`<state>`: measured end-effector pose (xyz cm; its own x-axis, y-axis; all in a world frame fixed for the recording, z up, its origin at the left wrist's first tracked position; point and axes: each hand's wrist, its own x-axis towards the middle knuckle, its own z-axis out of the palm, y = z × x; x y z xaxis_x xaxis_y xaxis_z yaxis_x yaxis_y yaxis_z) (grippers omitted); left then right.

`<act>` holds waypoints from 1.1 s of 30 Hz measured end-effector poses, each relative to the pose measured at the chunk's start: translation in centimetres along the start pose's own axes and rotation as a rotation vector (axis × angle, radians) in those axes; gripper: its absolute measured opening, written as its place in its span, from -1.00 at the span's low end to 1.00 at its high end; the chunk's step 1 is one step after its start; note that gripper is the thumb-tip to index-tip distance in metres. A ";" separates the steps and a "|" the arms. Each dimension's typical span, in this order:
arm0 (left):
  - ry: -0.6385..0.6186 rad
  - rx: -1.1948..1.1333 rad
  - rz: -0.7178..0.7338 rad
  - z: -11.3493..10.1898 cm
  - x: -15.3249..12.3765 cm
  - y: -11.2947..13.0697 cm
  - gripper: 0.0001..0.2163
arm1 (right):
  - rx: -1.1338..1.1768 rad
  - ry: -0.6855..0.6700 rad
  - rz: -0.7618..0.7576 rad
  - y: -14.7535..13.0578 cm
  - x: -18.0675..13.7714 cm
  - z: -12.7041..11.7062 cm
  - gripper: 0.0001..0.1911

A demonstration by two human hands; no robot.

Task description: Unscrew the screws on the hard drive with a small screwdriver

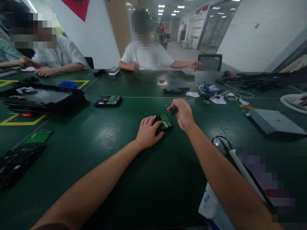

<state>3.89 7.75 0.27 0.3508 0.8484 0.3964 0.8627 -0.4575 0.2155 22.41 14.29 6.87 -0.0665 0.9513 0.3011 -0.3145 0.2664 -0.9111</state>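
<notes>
Circuit board (165, 118), green and facing up, is showing on a small dark drive (167, 125) that is lying on the dark green surface (129, 191), straight ahead of the person. The left hand (148, 131) is bracing the drive from its left side, its grip closing over the casing with the digits spreading apart. The right hand (184, 115) is hovering just beyond the drive's right end, its grip closing narrowly around a dark-handled tool (174, 110); whether the tip is touching the board is too small to tell. A second drive (108, 101) is resting farther off to the left, near a black tray (45, 95). A loose green board (38, 136) is lying at far left. A grey metal box (275, 121) is sitting on the right, with white cables (236, 93) curling behind it. Across the surface, a co-worker in a white shirt (153, 57) is sitting.
</notes>
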 end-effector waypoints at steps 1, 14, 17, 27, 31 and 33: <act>0.001 -0.003 -0.002 0.0 0.0 0.0 -0.52 | 0.007 -0.020 0.007 -0.1 0.0 0.0 -0.66; 0.003 -0.012 0.000 0.0 0.0 0.0 -0.53 | 0.004 -0.045 -0.004 -0.3 0.0 -0.2 -0.60; 0.003 -0.018 0.000 0.0 0.0 0.0 -0.52 | -0.048 -0.037 -0.044 -0.2 0.1 -0.2 -0.69; 0.003 -0.012 0.005 -0.1 0.0 0.0 -0.53 | 0.072 -0.083 0.028 -0.3 -0.2 0.0 -0.63; 0.006 -0.002 0.010 0.0 0.0 0.0 -0.52 | 0.084 -0.084 0.053 -0.4 -0.1 0.0 -0.44; 0.007 0.006 0.012 0.0 0.0 0.0 -0.53 | 0.051 -0.077 0.040 -0.3 0.0 -0.1 -0.45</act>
<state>3.90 7.78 0.23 0.3583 0.8412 0.4051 0.8607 -0.4657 0.2058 22.65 14.20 7.11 -0.1520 0.9457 0.2874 -0.3574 0.2185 -0.9080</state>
